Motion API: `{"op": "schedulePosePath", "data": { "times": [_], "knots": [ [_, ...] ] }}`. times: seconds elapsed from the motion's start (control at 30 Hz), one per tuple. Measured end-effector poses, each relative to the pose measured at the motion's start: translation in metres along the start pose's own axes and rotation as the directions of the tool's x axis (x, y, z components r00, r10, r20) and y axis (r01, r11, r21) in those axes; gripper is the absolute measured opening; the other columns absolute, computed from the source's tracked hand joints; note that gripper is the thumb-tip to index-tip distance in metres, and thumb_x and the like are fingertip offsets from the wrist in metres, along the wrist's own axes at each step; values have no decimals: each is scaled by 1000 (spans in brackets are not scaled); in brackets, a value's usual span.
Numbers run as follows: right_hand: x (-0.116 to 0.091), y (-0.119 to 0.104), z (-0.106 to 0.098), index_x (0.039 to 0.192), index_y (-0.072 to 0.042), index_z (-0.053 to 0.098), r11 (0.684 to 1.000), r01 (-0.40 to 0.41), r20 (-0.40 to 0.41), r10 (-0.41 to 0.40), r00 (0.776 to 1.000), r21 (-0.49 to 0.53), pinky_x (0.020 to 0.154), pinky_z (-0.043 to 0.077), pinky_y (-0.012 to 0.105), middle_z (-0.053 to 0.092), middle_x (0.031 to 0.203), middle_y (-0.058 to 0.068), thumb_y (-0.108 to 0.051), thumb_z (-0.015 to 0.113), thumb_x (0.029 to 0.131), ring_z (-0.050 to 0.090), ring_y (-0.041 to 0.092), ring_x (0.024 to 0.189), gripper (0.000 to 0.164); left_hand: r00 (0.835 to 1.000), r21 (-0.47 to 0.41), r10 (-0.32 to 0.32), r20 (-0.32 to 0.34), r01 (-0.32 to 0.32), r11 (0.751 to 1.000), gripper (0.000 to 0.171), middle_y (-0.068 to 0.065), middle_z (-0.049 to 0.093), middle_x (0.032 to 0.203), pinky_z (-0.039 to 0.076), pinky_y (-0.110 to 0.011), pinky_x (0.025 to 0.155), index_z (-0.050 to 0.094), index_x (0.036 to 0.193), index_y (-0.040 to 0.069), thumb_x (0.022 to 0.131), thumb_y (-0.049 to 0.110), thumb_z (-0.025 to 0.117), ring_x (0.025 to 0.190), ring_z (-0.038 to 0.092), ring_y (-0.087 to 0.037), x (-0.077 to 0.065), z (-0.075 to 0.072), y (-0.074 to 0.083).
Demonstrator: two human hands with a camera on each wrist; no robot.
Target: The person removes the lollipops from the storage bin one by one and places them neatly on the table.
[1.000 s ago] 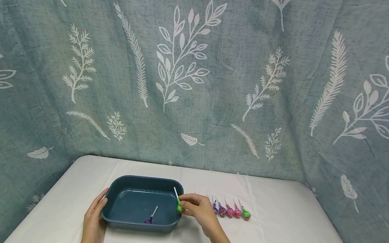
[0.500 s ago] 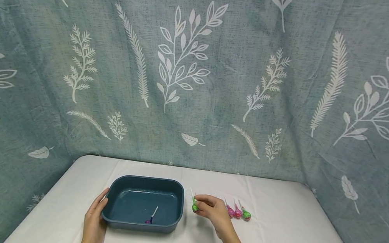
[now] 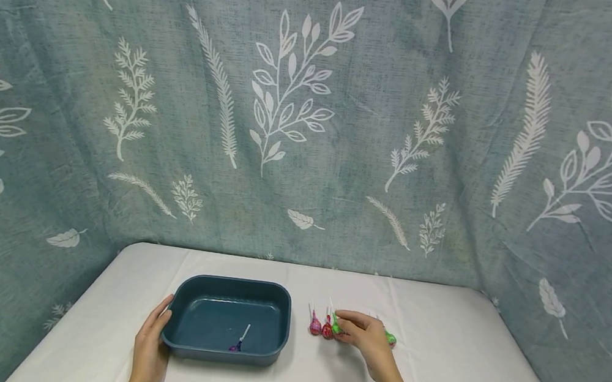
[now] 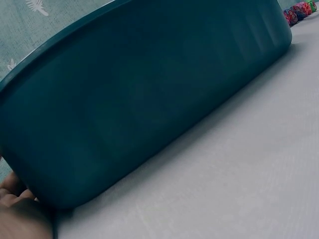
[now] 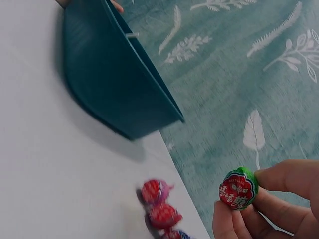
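A dark teal rectangular tub (image 3: 223,356) stands on the white cloth at left of centre. Inside it lies a purple-wrapped lollipop (image 3: 236,346). My left hand (image 3: 151,348) rests against the tub's left side, fingers along the outer wall. Thumb and fingers of my right hand (image 3: 366,339) pinch a green-wrapped lollipop (image 5: 239,189), its stick pointing up and away in the head view. This hand hovers over a row of lollipops, hiding its middle. Left of the hand, a pink-purple lollipop (image 3: 315,326) and a red lollipop (image 3: 327,330) show; another green lollipop (image 3: 391,339) peeks out on the right.
The table (image 3: 460,366) wears a white cloth. Behind it and along both sides hangs a blue-green curtain (image 3: 312,124) with white leaf prints. The tub's right wall stands a short way left of the lollipop row.
My right hand has moved right, carrying the green lollipop from the tub's right rim to over the row. The row's left end has come into view. My left hand and the tub stay put.
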State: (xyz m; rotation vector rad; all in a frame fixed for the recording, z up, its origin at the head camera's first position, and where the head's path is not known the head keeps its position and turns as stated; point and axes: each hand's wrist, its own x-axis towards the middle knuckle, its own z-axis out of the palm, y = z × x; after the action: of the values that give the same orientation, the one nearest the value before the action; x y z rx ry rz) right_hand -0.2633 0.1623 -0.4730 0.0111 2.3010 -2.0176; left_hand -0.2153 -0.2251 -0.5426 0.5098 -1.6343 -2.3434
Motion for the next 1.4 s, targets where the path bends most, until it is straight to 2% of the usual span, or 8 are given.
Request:
{"op": "schedulePosePath", "data": {
  "times": [0.33,0.6,0.83,1.17,1.4],
  "knots": [
    [-1,7,-31,115,7,65,996,-40,-95,33,995,-75,77,56,33,64,114,19,-9,64,93,66,23,92,27,1000,12,-7,-3,7,1000,59,1,26,157,21,-42,114,38,149,21,97,43,55,142,24,-18,0,1,1],
    [5,6,-54,119,6,64,992,-41,-128,26,991,-115,79,55,32,63,114,18,-10,62,94,65,21,94,30,1000,12,-5,10,5,1000,60,2,25,157,18,-41,115,37,150,20,97,43,55,144,20,-17,0,0,2],
    [7,9,-74,123,9,59,991,-65,-151,48,987,-113,83,54,33,56,126,25,-14,60,96,64,22,99,35,1000,2,-2,10,2,1000,60,2,25,157,19,-40,114,37,150,20,97,43,55,143,22,-17,-1,0,2],
    [11,17,-96,126,11,56,988,-86,-189,60,980,-132,82,54,31,54,127,27,-11,57,97,64,23,101,36,1000,11,16,14,-16,1000,57,3,27,156,20,-39,114,38,149,20,99,41,53,143,22,-15,-1,0,1],
    [19,35,-110,119,9,61,985,-46,-229,6,973,-168,75,55,27,61,116,22,-15,63,93,64,19,94,36,1000,-5,7,2,-7,1000,57,2,29,156,21,-38,114,38,149,18,99,40,54,142,24,-15,-1,1,1]
  ]
}}
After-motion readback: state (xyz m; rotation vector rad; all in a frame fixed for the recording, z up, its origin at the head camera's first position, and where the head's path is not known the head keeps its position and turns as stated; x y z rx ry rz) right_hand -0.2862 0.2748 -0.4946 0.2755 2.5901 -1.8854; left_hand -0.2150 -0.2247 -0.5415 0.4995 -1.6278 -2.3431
